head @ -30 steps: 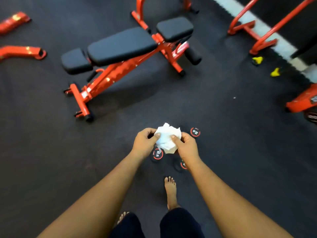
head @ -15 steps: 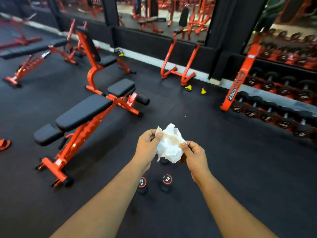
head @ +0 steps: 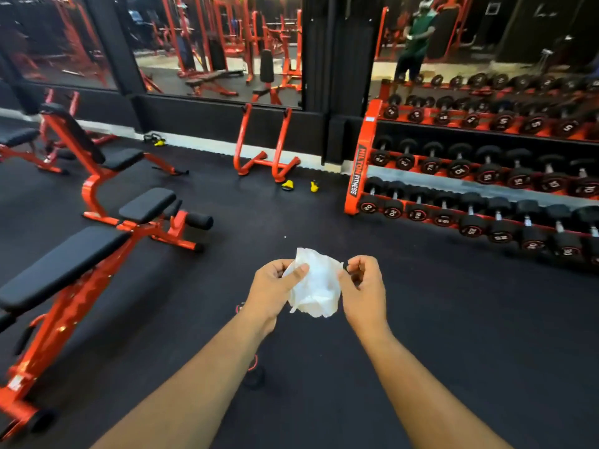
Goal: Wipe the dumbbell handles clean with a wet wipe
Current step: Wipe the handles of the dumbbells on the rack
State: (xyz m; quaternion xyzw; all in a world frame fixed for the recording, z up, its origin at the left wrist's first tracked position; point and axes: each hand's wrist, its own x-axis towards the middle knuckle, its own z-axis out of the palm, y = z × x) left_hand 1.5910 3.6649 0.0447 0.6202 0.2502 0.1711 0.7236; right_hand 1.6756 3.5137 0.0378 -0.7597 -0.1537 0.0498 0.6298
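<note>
Right now, from the camera on my head, I have the wet wipe (head: 316, 283) up in front of me between both hands, well above the black floor (head: 421, 319). My left hand (head: 272, 286) pinches one crumpled edge, thumb lying across the white sheet with the fingers curled behind it, so the bunched wipe hangs from that side. My right hand (head: 364, 286) is at the opposite edge with its fingers curled in; it looks like a light pinch on the corner, though the contact is hard to make out. I judge I hold it this way to pull the wad open into a flat pad before wrapping it round a handle. The dumbbells on the floor (head: 251, 364) are mostly hidden under my left forearm; only slivers of red trim show, so no handle is being touched yet and the wiping looks not yet begun. To my right stands the dumbbell rack (head: 359, 170), its rows full, and to my left an orange bench (head: 74, 254), both well apart from my hands.
</note>
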